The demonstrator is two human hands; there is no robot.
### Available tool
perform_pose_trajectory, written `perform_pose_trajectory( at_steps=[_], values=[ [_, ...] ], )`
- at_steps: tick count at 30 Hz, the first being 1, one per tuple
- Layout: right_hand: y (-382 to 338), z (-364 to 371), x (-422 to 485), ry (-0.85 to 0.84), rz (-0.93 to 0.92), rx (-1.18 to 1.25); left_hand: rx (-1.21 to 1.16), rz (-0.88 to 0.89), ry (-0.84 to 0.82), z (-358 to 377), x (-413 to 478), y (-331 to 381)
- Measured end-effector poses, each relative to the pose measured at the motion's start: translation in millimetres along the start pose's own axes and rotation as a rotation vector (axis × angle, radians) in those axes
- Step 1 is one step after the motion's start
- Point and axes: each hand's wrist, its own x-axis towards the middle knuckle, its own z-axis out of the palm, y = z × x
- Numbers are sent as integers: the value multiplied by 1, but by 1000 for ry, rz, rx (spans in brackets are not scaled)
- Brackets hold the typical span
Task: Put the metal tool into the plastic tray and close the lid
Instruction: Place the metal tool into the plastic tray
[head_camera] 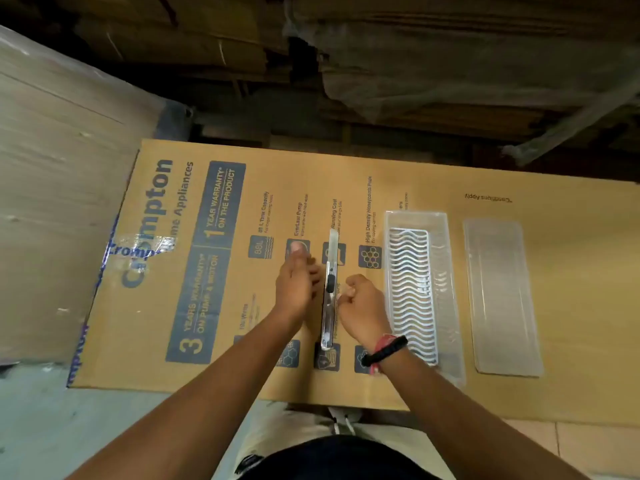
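Observation:
The metal tool (329, 296), a long silver cutter with a black slider, lies flat on the printed cardboard, pointing away from me. My left hand (296, 284) rests just left of it, with fingers stretched out and close to its edge. On the tool's other side, my right hand (363, 306) is curled into a loose fist, its fingertips at the right edge. To the right of that hand stands the clear plastic tray (417, 216), open, holding a white wavy grid insert (410, 292). Its clear lid (502, 299) lies flat farther right, apart from the tray.
Everything rests on a large flattened cardboard box (207, 271) with blue print. A wrapped carton (59, 202) rises at the left. Stacked cardboard and plastic sheeting (450, 64) fill the dark back. My right wrist wears a black and a red band (384, 351).

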Motion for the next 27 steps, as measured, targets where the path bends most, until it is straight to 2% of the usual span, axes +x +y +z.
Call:
perform_pose_trajectory(
  at_steps=[6,10,14,18,22,27],
  values=[
    [-1,9,16,91,123,200,-44,-150,-17,5,5,-6],
    [-2,13,25,100,280,370,-100,-215,14,7,9,-4],
    [-3,15,29,100,347,396,-59,-222,27,9,9,-4],
    [-6,12,27,91,339,408,10,-180,-30,9,5,-2],
    [-3,12,23,99,298,444,92,-164,-15,10,7,-2],
    [2,9,14,78,261,622,31,-181,-50,14,2,9]
  ],
)
